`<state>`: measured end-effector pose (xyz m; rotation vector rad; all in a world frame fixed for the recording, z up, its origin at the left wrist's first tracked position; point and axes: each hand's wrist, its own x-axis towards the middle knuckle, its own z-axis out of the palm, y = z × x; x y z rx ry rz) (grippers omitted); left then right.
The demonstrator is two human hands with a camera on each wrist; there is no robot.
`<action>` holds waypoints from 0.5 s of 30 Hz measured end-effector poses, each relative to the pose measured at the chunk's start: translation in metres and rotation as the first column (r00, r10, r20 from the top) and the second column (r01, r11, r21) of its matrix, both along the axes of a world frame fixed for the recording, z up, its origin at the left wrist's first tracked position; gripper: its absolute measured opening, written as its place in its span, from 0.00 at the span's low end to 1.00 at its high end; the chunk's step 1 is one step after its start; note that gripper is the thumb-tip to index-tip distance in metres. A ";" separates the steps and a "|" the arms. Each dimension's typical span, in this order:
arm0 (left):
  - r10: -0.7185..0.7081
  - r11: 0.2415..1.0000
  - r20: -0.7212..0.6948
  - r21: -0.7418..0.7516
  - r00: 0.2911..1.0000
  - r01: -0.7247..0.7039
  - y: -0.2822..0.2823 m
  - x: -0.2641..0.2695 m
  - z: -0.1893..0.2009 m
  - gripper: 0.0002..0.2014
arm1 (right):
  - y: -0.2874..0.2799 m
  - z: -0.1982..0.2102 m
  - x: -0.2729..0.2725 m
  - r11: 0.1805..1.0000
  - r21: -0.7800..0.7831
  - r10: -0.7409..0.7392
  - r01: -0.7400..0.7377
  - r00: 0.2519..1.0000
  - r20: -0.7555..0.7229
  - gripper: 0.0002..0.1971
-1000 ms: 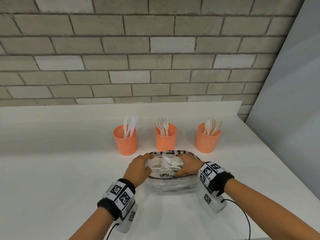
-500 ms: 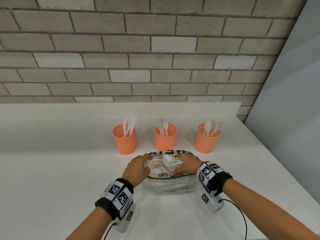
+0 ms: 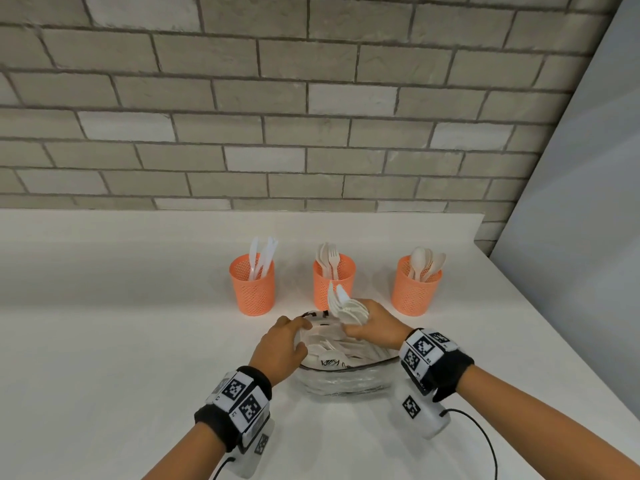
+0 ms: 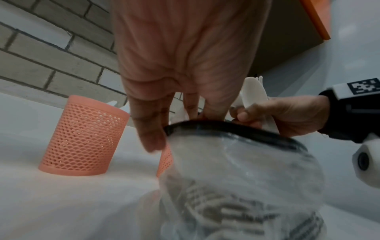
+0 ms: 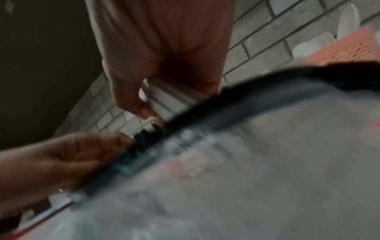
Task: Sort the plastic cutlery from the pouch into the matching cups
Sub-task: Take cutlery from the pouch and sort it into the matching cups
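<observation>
A clear pouch point(image 3: 341, 379) with a black rim lies on the white counter, white cutlery inside it. My left hand point(image 3: 282, 344) grips the pouch's left rim point(image 4: 205, 124). My right hand point(image 3: 372, 327) holds a bunch of white cutlery point(image 3: 346, 306), lifted just above the pouch mouth; the handles show in the right wrist view point(image 5: 164, 100). Three orange mesh cups stand behind: the left cup point(image 3: 252, 287) has knives, the middle cup point(image 3: 334, 278) has forks, the right cup point(image 3: 417, 285) has spoons.
A grey brick wall point(image 3: 311, 116) backs the counter point(image 3: 104, 358). A pale panel point(image 3: 571, 220) closes off the right side, beyond the counter's right edge. Cables run from both wrist cameras.
My right hand has closed on a bunch of cutlery and lifted it up out of the pouch. The left hand has stayed on the rim.
</observation>
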<state>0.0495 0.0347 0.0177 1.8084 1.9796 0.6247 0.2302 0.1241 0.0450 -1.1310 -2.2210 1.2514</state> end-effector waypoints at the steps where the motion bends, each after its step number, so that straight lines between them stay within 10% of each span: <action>1: -0.012 0.999 0.014 0.046 1.000 0.011 0.000 -0.002 0.003 0.17 | 0.000 0.007 -0.001 1.000 -0.014 -0.025 0.024 0.999 -0.042 0.12; 7: -0.026 0.927 0.551 0.327 0.834 -0.186 0.005 0.012 0.055 0.09 | 0.004 0.061 -0.005 0.954 -0.162 -0.293 0.251 0.890 -0.349 0.09; 12: 0.232 0.971 0.969 -0.236 0.088 0.042 0.011 0.033 0.075 0.15 | 0.003 0.097 -0.013 0.889 -0.357 -0.456 0.287 0.626 -0.633 0.09; 15: 0.406 0.907 0.902 -0.378 -0.148 0.183 0.015 0.043 0.063 0.22 | -0.006 0.105 -0.020 0.910 -0.247 -0.408 0.332 0.620 -0.670 0.11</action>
